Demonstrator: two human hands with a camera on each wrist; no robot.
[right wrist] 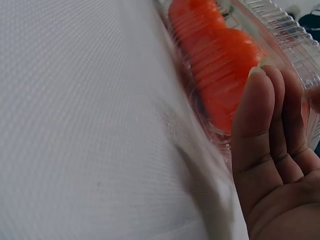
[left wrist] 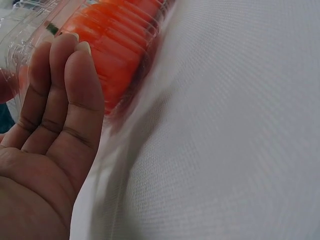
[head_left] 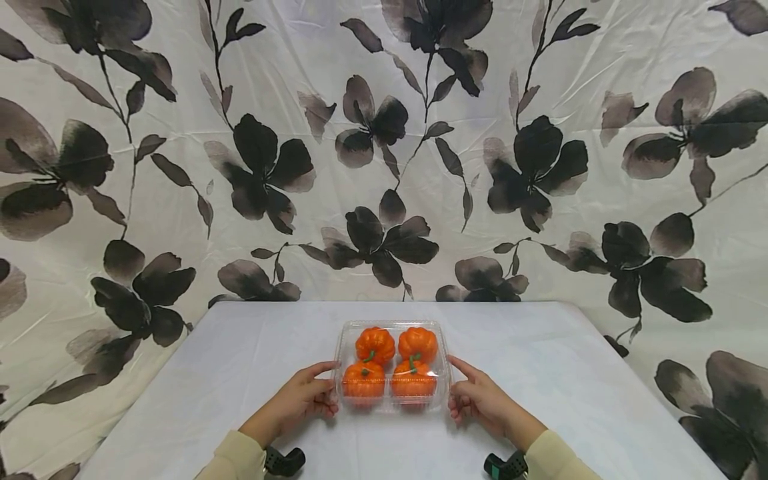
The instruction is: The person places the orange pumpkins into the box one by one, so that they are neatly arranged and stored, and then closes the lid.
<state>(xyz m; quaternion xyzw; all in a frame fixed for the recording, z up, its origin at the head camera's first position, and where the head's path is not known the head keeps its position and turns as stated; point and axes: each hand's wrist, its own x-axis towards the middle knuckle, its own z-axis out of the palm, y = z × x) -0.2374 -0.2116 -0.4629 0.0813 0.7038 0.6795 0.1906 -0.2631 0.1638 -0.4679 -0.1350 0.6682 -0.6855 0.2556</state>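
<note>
In the head view a clear plastic clamshell box (head_left: 446, 347) sits on the white table, lid down. Inside it are several small orange pumpkins (head_left: 418, 344) with green stems, set in two rows. My left hand (head_left: 303, 397) is at the box's left side, its index finger extended to the wall. On the opposite side my right hand (head_left: 486, 400) mirrors it, index fingertip right at the edge. Both wrist views show fairly straight fingers alongside the ribbed wall, with orange pumpkins (left wrist: 115, 50) showing through the plastic.
A white cloth covers the table (head_left: 240, 353), whose far edge runs just behind the box. Beyond it hangs a pale curtain (head_left: 420, 200) with dark flowers. Black straps (head_left: 285, 461) circle both wrists below light sleeves (head_left: 234, 460).
</note>
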